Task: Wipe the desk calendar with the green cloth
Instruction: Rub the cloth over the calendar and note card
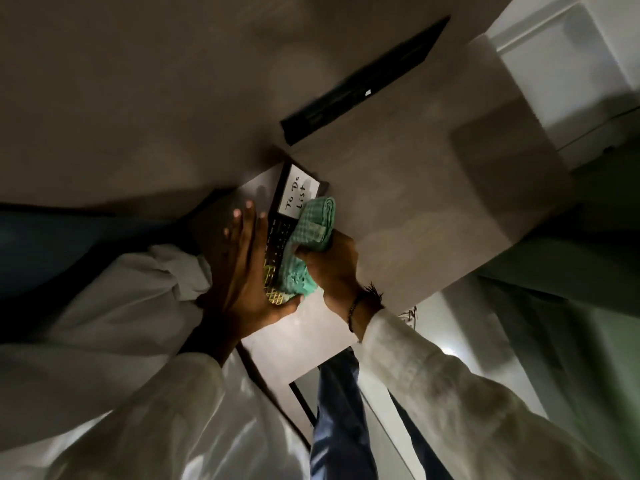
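Note:
The desk calendar (279, 226) is black with a white "To Do List" panel and gold spiral binding at its near end; it rests on the pale desk (398, 209). My left hand (242, 268) lies flat along its left side, fingers stretched out, thumb under the near end by the binding. My right hand (332, 265) grips the bunched green cloth (310, 233), which is pressed on the calendar's face, covering part of the white panel's lower corner and the date grid. Both sleeves are white.
A long black bar-shaped object (363, 81) lies on the desk farther back. The desk's near edge runs just below my hands, with a dark frame and a blue trouser leg (341, 410) beneath. White furniture (571, 64) stands at the upper right.

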A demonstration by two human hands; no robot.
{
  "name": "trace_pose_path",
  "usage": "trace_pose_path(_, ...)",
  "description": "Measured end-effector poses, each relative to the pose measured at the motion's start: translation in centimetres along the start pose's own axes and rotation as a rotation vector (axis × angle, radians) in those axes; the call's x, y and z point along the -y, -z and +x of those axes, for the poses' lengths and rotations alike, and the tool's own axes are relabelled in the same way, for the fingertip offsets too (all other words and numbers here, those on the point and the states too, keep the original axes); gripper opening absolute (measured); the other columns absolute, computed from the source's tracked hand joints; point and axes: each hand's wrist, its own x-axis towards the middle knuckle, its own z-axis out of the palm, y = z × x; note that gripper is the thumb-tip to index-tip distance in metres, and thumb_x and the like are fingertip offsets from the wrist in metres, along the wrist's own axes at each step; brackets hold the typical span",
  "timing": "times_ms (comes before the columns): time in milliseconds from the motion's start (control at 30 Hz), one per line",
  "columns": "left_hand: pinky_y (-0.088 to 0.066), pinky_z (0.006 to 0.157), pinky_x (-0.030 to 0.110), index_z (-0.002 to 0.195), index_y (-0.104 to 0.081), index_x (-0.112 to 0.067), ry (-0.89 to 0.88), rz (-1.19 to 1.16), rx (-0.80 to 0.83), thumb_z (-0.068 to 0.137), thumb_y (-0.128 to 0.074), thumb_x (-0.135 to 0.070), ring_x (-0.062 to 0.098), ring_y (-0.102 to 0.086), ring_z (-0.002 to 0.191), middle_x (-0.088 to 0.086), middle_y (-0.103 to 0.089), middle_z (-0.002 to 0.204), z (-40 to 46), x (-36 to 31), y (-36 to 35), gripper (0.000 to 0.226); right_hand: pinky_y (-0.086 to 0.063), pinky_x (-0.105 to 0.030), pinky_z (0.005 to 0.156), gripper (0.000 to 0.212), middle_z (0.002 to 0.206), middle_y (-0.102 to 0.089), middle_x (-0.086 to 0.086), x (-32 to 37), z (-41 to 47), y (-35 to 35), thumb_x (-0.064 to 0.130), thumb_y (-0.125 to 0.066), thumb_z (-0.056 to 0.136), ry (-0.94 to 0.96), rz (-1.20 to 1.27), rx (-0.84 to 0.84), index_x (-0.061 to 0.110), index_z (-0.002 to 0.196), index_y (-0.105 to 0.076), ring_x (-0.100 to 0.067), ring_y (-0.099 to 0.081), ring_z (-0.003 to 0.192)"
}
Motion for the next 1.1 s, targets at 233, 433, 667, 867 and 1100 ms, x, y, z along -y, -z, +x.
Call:
trace_pose_path(233,-0.015,0.133,0.058,0.168,-0.005,-0.004,-0.006,0.007,0.008,0.057,-0.076,-0.078,0.041,-0.005,0.166,0.019,-0.002,0.178,-0.1,0.6,-0.3,0.151,-0.06,-0.029,0.066,0.024,0.08,-0.076,-0.002,-0.3,-0.8,-0.3,0.012,-0.083,0.069,0.06,-0.077,-0.072,0.012,0.092,-0.077,-0.016,-0.071,0.072)
trace_pose_path(433,-0.018,0.131,0.063,0.167,-0.007,-0.002,0.003,-0.02,0.021,0.057,-0.072,-0.077,0.044,-0.005,0.165,0.022,-0.004,0.177,0.0,0.2,-0.2,0.148,-0.065,-0.033,0.071,0.028,0.078,-0.075,0.009,-0.8,-1.6,-1.3,0.015,-0.083,0.067,0.041,0.035,-0.045,0.019,0.094,-0.077,-0.012,-0.075,0.077)
trace_pose_path(667,-0.019,0.13,0.065,0.165,-0.008,0.002,0.006,0.0,0.028,0.047,-0.094,-0.069,0.048,-0.008,0.164,0.026,-0.007,0.176,0.2,0.0,0.2,0.162,-0.063,-0.047,0.068,0.018,0.081,-0.079,-0.013,-0.5,-0.6,-1.6,0.016,-0.078,0.073,0.09,-0.041,-0.091,0.007,0.088,-0.076,-0.029,-0.075,0.074)
trace_pose_path(867,-0.02,0.131,0.063,0.168,0.0,-0.006,0.003,-0.002,0.051,0.047,-0.086,-0.079,0.044,-0.006,0.165,0.022,-0.003,0.177,0.2,0.3,-0.1,0.165,-0.059,-0.042,0.058,0.007,0.065,-0.072,-0.009,-0.8,0.2,-1.4,0.01,-0.073,0.076,0.131,-0.081,-0.134,0.003,0.078,-0.073,-0.02,-0.062,0.057)
trace_pose_path(1100,-0.02,0.131,0.063,0.168,0.001,-0.007,0.005,0.002,0.048,0.051,-0.072,-0.087,0.043,-0.006,0.166,0.022,-0.003,0.177,0.2,0.5,-0.4,0.159,-0.056,-0.031,0.056,0.008,0.069,-0.074,-0.012,-0.6,0.3,-1.7,0.013,-0.073,0.078,0.167,-0.079,-0.149,0.005,0.077,-0.073,-0.014,-0.063,0.058)
